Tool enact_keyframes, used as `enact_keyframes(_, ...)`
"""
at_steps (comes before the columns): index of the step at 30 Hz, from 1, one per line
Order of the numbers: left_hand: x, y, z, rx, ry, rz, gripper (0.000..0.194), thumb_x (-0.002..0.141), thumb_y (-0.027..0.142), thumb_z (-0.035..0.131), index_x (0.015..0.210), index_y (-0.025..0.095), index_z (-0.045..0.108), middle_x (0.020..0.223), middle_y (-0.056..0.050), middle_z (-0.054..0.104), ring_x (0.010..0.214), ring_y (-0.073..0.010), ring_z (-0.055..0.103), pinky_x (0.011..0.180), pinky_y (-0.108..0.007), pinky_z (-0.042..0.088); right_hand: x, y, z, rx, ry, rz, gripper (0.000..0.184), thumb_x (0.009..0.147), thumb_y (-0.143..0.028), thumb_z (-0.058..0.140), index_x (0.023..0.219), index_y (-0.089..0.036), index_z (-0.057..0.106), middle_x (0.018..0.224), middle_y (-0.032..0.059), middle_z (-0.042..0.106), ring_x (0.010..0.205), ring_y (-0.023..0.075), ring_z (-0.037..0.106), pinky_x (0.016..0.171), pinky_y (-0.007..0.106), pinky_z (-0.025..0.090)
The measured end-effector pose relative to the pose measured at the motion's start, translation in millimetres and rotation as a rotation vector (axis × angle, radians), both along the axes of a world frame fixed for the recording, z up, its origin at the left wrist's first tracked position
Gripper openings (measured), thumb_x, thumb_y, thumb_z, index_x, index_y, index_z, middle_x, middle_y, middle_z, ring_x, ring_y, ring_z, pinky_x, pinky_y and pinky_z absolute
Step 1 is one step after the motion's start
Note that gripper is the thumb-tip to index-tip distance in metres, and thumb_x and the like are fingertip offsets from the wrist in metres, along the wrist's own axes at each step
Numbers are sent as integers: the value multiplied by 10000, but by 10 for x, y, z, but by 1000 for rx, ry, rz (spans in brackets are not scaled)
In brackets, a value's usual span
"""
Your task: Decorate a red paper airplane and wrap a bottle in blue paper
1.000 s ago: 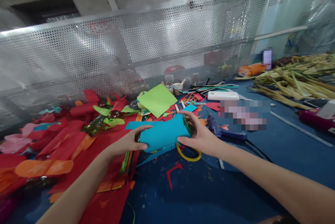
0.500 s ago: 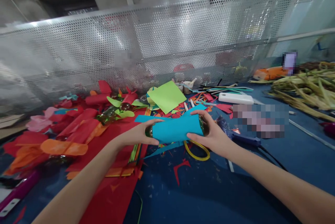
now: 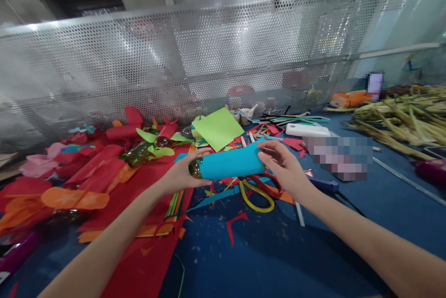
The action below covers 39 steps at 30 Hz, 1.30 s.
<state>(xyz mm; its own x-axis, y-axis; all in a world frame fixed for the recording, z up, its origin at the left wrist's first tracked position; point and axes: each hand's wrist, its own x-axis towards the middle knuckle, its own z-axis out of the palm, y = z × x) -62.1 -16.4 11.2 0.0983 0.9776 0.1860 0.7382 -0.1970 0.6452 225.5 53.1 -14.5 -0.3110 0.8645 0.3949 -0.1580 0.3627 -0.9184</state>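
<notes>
A green plastic bottle (image 3: 195,168) lies on its side above the table with blue paper (image 3: 232,164) wrapped around its middle. My left hand (image 3: 179,175) grips its bare left end, the thumb below and the fingers above. At the other end my right hand (image 3: 284,168) has its fingers curled against the paper's edge; that end of the bottle is hidden. Under the roll, scissors (image 3: 257,201) with yellow and red handles lie on the table, their blades covered. Blue paper strips (image 3: 216,198) rest beside them.
Red paper sheets (image 3: 139,261) and paper-covered bottles crowd the left. A light green sheet (image 3: 219,128) lies beyond my hands. On the right are a white power strip (image 3: 307,130), a blue glue gun (image 3: 322,184) and dried husks (image 3: 400,116). Perforated metal panels (image 3: 216,56) stand behind.
My right hand has shifted from around the bottle's right end to the paper's edge there. More of the scissors shows below. The view has moved slightly right.
</notes>
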Motion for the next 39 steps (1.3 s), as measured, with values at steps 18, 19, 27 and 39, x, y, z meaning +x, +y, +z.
enact_keyframes(18,84,-71,46,37,55,-40,760,682,555,832,1364,299,614,1419,-92,652,1282,-350,601,1064,-492,487,27,-35,-9,-17,-282,64,531,784,-522,703,1218,-271,531,1256,109,623,1170,301,619,880,466,600)
enact_keyframes(19,92,-76,52,37,47,-32,716,707,559,811,1347,298,628,1400,-86,665,1261,-344,613,1065,-493,485,28,-30,-17,-13,-287,68,529,789,-526,697,1220,-269,529,1256,110,622,1165,301,621,881,467,599)
enact_keyframes(27,50,-65,105,-8,-142,7,664,607,525,894,1216,316,730,1276,-70,728,1197,-380,623,1019,-500,492,55,-47,17,-40,-339,136,572,747,-513,797,1237,-278,618,1258,90,615,1084,303,630,923,509,565)
enact_keyframes(39,251,-48,-63,-32,-864,-100,937,703,711,780,1493,310,476,1494,-121,585,1368,-375,538,1105,-527,455,-63,-252,7,-528,-57,258,546,788,-618,758,1204,-328,555,1219,49,711,963,250,748,860,466,656)
